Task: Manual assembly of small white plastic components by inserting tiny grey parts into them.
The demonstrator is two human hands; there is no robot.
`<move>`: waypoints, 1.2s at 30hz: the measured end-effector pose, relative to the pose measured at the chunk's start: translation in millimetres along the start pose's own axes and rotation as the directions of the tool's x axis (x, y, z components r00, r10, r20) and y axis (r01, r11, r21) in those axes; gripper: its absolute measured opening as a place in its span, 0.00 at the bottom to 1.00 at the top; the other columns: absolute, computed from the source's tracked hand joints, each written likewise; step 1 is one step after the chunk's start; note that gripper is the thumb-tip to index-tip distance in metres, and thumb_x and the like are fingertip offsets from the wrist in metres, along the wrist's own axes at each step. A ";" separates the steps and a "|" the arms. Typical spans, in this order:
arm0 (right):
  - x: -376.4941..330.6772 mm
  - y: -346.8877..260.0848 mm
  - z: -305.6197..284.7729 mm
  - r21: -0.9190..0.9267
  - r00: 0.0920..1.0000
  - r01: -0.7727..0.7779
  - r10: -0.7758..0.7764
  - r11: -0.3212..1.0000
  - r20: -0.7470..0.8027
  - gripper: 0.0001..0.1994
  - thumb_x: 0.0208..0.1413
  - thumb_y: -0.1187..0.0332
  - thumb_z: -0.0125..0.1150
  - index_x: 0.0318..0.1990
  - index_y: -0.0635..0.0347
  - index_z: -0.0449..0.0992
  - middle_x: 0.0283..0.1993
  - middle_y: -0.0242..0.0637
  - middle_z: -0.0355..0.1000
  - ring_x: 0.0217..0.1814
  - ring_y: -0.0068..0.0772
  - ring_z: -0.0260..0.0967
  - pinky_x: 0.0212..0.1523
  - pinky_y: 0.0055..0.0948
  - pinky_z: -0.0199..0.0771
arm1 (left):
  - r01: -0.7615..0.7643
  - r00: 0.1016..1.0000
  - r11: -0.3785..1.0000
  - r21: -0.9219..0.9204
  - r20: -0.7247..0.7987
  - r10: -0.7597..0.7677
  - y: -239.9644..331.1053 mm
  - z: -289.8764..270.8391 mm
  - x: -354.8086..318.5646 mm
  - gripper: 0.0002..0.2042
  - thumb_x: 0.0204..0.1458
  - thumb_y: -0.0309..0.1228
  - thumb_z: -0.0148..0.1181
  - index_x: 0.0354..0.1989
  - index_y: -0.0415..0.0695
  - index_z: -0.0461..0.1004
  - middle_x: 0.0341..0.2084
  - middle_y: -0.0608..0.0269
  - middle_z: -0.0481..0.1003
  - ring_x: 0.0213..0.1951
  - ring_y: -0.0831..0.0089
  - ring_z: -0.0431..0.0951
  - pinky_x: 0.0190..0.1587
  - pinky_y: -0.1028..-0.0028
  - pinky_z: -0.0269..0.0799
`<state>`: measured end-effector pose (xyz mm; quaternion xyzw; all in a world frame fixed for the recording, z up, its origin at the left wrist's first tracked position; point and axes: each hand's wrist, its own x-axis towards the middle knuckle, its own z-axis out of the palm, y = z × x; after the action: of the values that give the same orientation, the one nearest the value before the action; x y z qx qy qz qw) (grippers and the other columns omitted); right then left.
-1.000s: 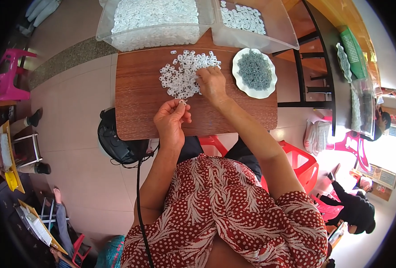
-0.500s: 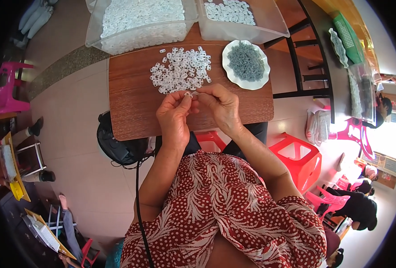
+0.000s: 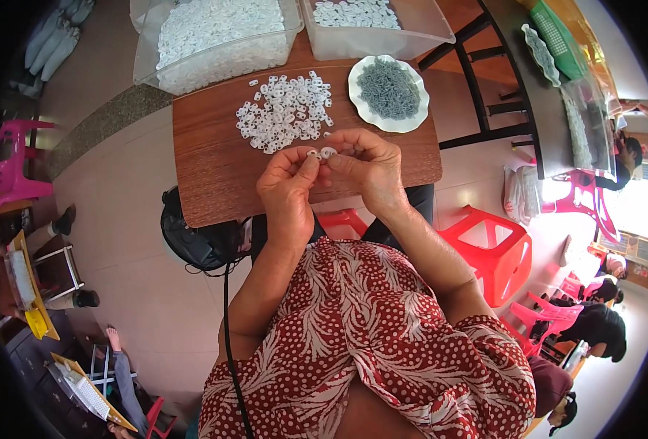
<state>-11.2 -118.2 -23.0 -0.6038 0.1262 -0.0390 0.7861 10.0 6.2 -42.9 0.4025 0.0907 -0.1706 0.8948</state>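
Observation:
Over the near half of the small brown table [image 3: 214, 183], my two hands meet fingertip to fingertip. My left hand [image 3: 289, 186] pinches a small white plastic piece [image 3: 313, 154] between thumb and forefinger. Right beside it, my right hand [image 3: 371, 170] grips another small white piece [image 3: 328, 153] by its edge. Whether the two pieces are joined cannot be made out. Just beyond my fingers lies a loose pile of white two-holed pieces [image 3: 284, 110]. A scalloped white plate [image 3: 355, 91] at the far right of the table carries a heap of small grey parts [image 3: 390, 88].
Two clear plastic bins stand at the table's far edge: a left bin [image 3: 221, 69] full of white pieces and a right bin [image 3: 382, 45] partly filled. A red stool [image 3: 510, 249] is at my right, a black bag [image 3: 200, 238] at my left. Other people sit farther off.
My right fingers have shifted and now show a white piece next to the one in my left hand. The view has moved slightly, so the table sits a little higher and more leftward.

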 end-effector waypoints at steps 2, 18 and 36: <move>-2.7 -3.2 0.5 0.048 1.000 -0.011 0.011 0.999 0.010 0.10 0.49 0.81 0.58 0.41 0.66 0.74 0.34 0.35 0.74 0.34 0.20 0.71 0.35 0.19 0.73 | -0.034 0.999 0.999 0.036 0.016 0.034 1.1 0.0 -1.2 0.03 0.52 0.21 0.55 0.34 0.36 0.72 0.27 0.64 0.74 0.26 0.80 0.73 0.27 0.81 0.70; -3.6 -4.6 -18.5 0.227 0.940 -0.318 0.337 0.921 -0.051 0.05 0.49 0.78 0.59 0.34 0.66 0.74 0.30 0.35 0.74 0.25 0.18 0.67 0.22 0.16 0.65 | -0.098 0.995 0.957 0.274 0.011 0.099 0.1 2.8 -15.8 0.07 0.52 0.23 0.56 0.39 0.38 0.73 0.27 0.67 0.74 0.25 0.84 0.71 0.26 0.85 0.67; -8.6 -4.9 -1.6 0.024 0.983 -0.138 0.140 0.990 -0.118 0.05 0.47 0.78 0.60 0.34 0.66 0.76 0.29 0.32 0.74 0.26 0.15 0.67 0.23 0.13 0.63 | -0.127 0.990 0.921 0.369 -0.010 0.141 -1.7 0.0 -16.8 0.06 0.51 0.22 0.56 0.38 0.36 0.73 0.26 0.64 0.75 0.23 0.83 0.72 0.24 0.85 0.68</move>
<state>-19.5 -119.2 -17.3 -0.5840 0.2146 -0.0212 0.7826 -6.2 9.0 -39.1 0.5711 0.0458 -0.1157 0.8114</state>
